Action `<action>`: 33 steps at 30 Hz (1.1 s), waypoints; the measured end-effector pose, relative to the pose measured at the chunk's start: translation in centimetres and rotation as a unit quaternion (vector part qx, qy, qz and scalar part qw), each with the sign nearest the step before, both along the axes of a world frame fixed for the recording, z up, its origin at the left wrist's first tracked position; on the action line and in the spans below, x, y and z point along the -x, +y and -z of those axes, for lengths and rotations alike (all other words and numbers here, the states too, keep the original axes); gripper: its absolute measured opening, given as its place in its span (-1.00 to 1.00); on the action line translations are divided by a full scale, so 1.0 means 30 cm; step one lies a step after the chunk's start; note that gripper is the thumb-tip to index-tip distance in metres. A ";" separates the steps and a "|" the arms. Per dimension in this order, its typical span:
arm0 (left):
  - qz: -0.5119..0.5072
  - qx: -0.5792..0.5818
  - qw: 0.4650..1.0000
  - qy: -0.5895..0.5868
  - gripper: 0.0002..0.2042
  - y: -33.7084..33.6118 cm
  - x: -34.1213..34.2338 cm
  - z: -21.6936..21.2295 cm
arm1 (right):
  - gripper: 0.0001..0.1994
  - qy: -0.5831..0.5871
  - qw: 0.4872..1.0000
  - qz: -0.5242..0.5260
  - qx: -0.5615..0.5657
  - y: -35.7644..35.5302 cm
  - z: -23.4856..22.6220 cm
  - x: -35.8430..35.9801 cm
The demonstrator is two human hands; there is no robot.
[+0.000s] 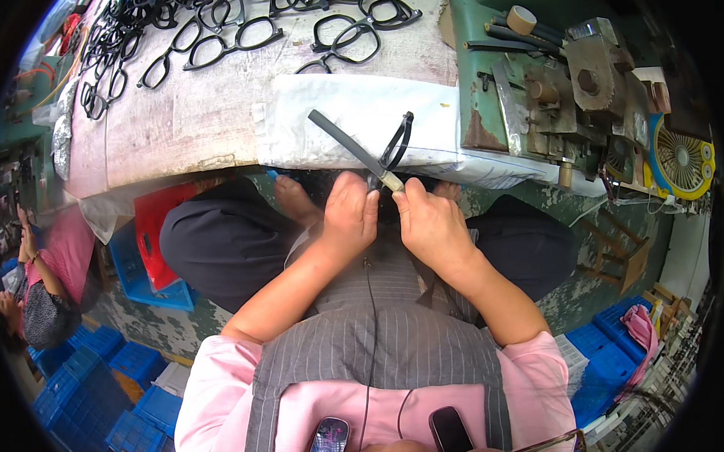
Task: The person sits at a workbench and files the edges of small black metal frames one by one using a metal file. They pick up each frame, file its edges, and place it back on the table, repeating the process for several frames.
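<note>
My right hand [435, 228] is closed on the pale, wrapped-looking handle of a flat grey file [341, 135]. The file's blade slants up and to the left over a white cloth [303, 96] at the table's near edge. My left hand [350, 212] is closed beside it, its fingers pinching a black eyeglass frame [398, 141] seen almost edge-on. One rim of that frame rises behind the file and crosses it close to my fingertips. The part of the frame within my left fingers is hidden. Whether file and frame touch cannot be made out.
Many black eyeglass frames [233, 42] lie across the far and left table [166, 119]. A green metal machine [595, 71] stands at right, with a tape roll [521, 20] and a yellow-blue fan [682, 157]. Blue crates [138, 362] sit lower left; another person [53, 283] is at far left.
</note>
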State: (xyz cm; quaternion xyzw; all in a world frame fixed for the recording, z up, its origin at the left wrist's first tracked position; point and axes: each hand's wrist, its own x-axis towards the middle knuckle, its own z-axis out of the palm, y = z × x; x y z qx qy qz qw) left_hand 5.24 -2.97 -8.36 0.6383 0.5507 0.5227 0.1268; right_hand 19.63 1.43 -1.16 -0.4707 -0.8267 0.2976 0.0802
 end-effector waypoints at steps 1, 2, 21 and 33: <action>-0.001 0.001 1.000 -0.007 -0.92 -0.001 -0.001 0.000 | -0.78 0.030 0.999 -0.002 -0.026 -0.004 0.000 -0.007; 0.003 -0.002 1.000 -0.008 -0.93 -0.002 -0.002 0.000 | -0.78 -0.008 1.000 0.006 0.019 -0.018 -0.009 -0.021; -0.006 -0.016 0.999 0.034 -0.92 0.000 -0.011 0.012 | -0.77 0.028 0.999 -0.012 -0.028 0.002 -0.011 -0.046; -0.018 -0.016 0.999 0.049 -0.94 -0.001 -0.009 0.012 | -0.77 -0.006 0.999 -0.012 -0.036 0.012 0.013 -0.020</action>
